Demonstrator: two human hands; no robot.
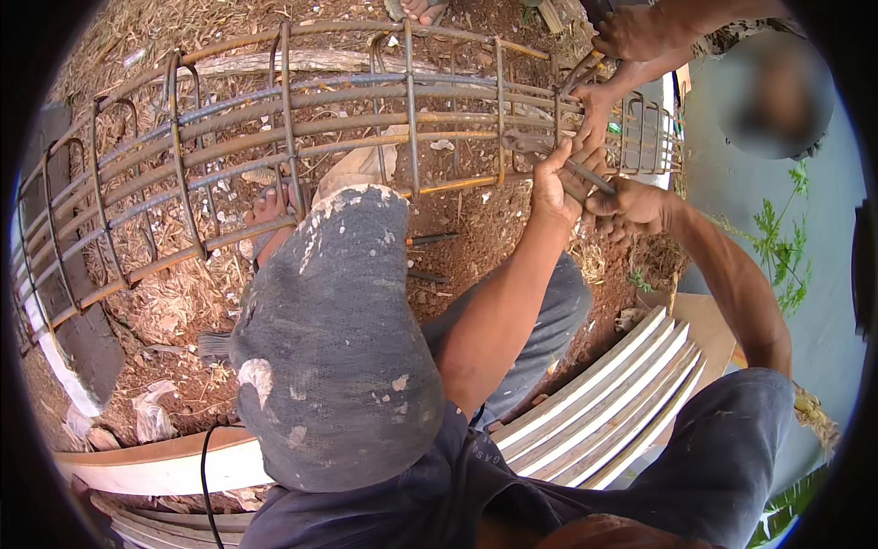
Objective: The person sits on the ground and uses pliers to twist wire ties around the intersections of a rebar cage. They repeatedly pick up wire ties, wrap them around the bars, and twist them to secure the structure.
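A rebar cage [412, 101] of rusty long bars and square stirrups lies across the upper half of the view. At its right part, my left hand [556, 188] is closed around the long handles of metal pincers [590, 176], the thumb pointing up along them. My right hand [636, 206] grips the same pincers at the handle ends, close beside the left hand. The jaws reach left to the cage's near bars. Whether they hold a wire there is too small to tell.
A co-worker's hands [631, 37] work at the cage just beyond mine, with a pliers-like tool [583, 69]. Stacked white-edged boards [594, 403] lie at lower right beside a blue-grey wall [732, 201]. A grey block [87, 357] is under the cage's left end.
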